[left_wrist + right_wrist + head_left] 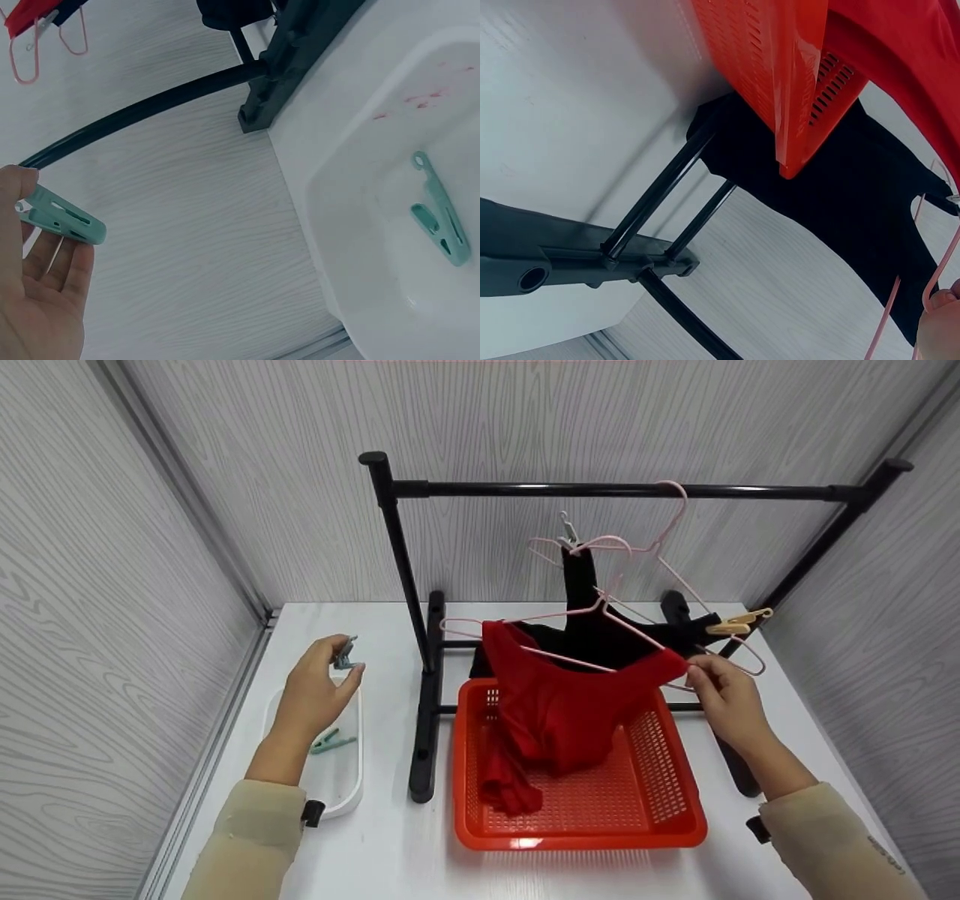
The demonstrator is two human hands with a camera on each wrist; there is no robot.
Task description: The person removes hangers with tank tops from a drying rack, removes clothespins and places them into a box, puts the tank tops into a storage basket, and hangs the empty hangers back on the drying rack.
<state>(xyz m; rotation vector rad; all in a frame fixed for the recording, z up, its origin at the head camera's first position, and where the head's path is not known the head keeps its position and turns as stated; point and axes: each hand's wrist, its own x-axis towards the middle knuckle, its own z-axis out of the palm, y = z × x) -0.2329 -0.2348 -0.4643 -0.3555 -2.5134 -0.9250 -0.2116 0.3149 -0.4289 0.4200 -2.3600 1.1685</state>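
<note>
While the right hand point(726, 694) pinches a limp red cloth garment point(562, 709) by its thin pink hanger point(634, 628), right of centre, the left hand point(311, 690), at left, grips a blue-green plastic clothespin point(345, 655), likely light and springy. The garment may slip; hold its upper corners.

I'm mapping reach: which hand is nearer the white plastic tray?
Left. The left hand is near the far end of the white plastic tray, pinching a teal clothespin; the right hand is past the red basket, at the red garment.
</note>
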